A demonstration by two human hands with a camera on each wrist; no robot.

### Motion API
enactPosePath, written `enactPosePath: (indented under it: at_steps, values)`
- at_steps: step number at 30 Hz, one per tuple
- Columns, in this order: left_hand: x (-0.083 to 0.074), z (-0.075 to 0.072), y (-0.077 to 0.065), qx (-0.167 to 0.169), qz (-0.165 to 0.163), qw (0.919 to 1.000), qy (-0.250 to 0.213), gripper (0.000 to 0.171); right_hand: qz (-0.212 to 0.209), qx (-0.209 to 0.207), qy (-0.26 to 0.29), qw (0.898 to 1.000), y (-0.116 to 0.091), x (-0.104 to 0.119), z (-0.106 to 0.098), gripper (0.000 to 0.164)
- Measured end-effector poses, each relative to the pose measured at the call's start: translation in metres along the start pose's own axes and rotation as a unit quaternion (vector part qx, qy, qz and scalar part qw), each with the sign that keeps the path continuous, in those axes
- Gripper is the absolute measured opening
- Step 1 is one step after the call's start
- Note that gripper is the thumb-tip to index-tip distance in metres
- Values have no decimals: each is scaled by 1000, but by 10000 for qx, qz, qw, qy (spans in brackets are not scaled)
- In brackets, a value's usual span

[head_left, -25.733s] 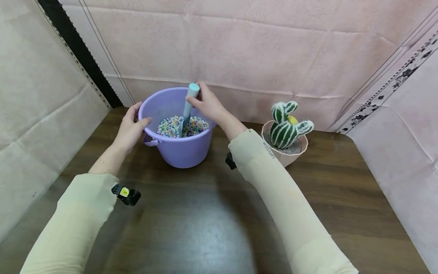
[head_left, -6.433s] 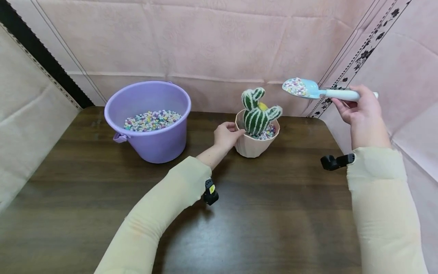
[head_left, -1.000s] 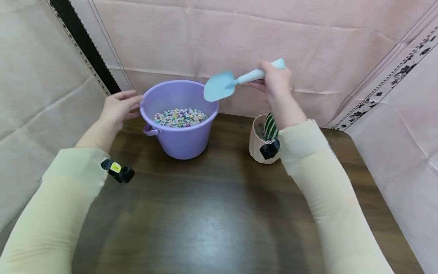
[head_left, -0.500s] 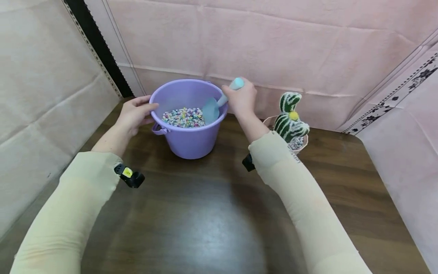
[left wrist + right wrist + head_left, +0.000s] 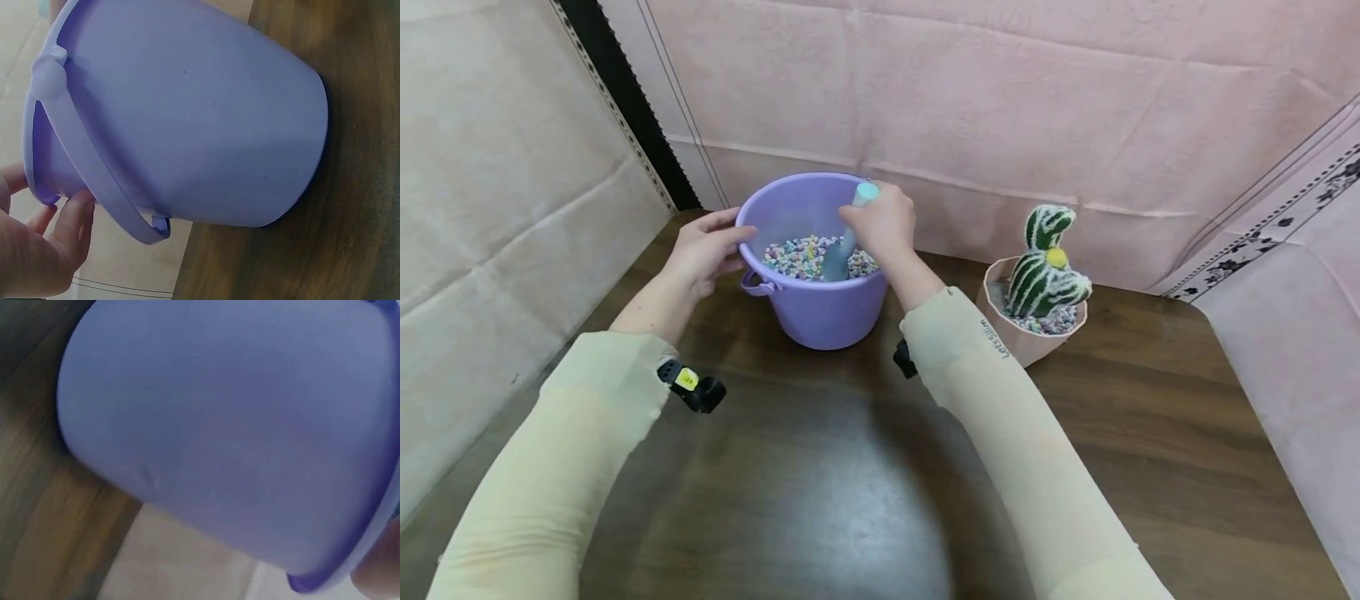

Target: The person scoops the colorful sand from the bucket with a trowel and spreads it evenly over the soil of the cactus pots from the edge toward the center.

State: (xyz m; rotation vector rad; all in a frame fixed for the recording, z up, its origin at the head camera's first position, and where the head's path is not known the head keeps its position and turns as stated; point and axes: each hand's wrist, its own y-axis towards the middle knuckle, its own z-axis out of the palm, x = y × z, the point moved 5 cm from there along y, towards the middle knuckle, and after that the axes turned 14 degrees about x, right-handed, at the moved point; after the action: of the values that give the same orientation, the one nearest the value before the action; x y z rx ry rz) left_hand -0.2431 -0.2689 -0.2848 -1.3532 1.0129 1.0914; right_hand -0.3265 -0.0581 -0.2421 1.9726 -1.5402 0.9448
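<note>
A purple bucket (image 5: 827,315) part-filled with small pastel pellets (image 5: 801,257) stands on the table. My left hand (image 5: 700,250) holds its left rim, thumb over the edge; in the left wrist view, the fingers (image 5: 74,228) curl at the rim beside the bucket handle (image 5: 103,178). My right hand (image 5: 883,223) grips a light blue hand trowel (image 5: 836,262) by its handle, reaching over the right rim. The trowel stands steeply, its blade down among the pellets and its tip hidden. The right wrist view shows mostly the bucket's outer wall (image 5: 219,425).
To the right stands a cream pot (image 5: 1026,342) with a green knitted cactus (image 5: 1037,283) and pastel pellets around its base. The pot is close to my right sleeve (image 5: 992,375). Pale cloth (image 5: 970,100) hangs behind and at both sides of the wooden table (image 5: 820,467).
My right hand has come down leftward from above the bucket's right side, and the trowel's blade has sunk into the pellets. My left hand has settled on the rim, where it was open beside it.
</note>
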Motion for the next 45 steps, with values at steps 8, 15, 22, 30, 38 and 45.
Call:
enactPosePath:
  at_steps: [8,15,22,30,38,45]
  values:
    - [0,2,0,-51,69,9998,-154,57,657,-149,599,9959,4,-3,8,25]
    - [-1,-1,-1,-189,94,9996,-184,55,549,-121,1655,9846,8,-1,21,27]
    - [-1,0,-2,-191,87,9996,-187,54,580,-163,2510,9661,11,-4,24,26]
    - [0,1,0,-192,-18,9998,-108,54,649,-124,3367,9393,13,-8,24,32]
    - [-1,2,-2,-182,-2,9998,-30,54,516,-110,3916,9186,9,-10,20,23]
    - [-2,0,-2,-221,-9,9998,28,54,456,-92,4496,8920,6,-8,19,18]
